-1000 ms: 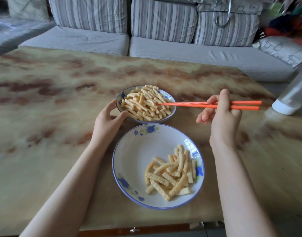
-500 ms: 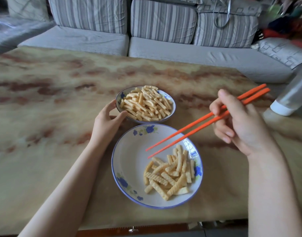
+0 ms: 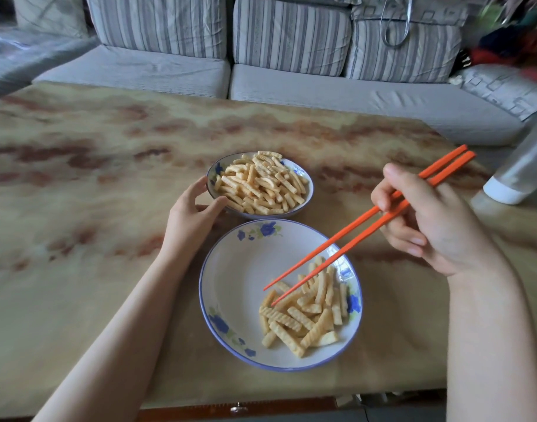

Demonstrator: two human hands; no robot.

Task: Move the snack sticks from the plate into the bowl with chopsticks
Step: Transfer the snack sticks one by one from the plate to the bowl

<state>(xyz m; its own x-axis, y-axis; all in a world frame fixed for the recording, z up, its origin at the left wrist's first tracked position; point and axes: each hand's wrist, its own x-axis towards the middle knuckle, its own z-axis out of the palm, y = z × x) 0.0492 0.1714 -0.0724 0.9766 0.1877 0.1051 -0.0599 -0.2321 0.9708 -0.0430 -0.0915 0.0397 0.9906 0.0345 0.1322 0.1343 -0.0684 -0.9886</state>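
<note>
1. The near edge of the table [image 3: 78, 300] runs along the bottom. Both forearms are cut off there by the frame.
2. The plate [image 3: 230, 284] sits just inside that edge. Its left half is bare, and the sticks [image 3: 303, 318] lie piled in its right half, some under others.
3. The chopsticks [image 3: 367, 226] slant down from upper right to the pile. One tip lies on the pile's left edge and the other just left of it over bare plate. The tips are slightly parted, with no stick seen between them.
4. The right hand [image 3: 437, 229] is right of the plate, above the table, and pinches the chopsticks near their upper ends. Its palm side is hidden. The sticks lie down-left of it, a chopstick-length off.
5. The left hand [image 3: 191, 217] curls thumb and fingers round the left rim of the bowl [image 3: 310, 190]. Its fingertips are partly hidden behind the rim.
6. The bowl almost touches the plate's far edge and holds a heap [image 3: 261, 184] above its rim.
7. Open tabletop spreads left and far.
8. A bottle [image 3: 523, 169] at the right edge is blurred and cut off.
9. A sofa [image 3: 291, 86] lies beyond the far edge.
</note>
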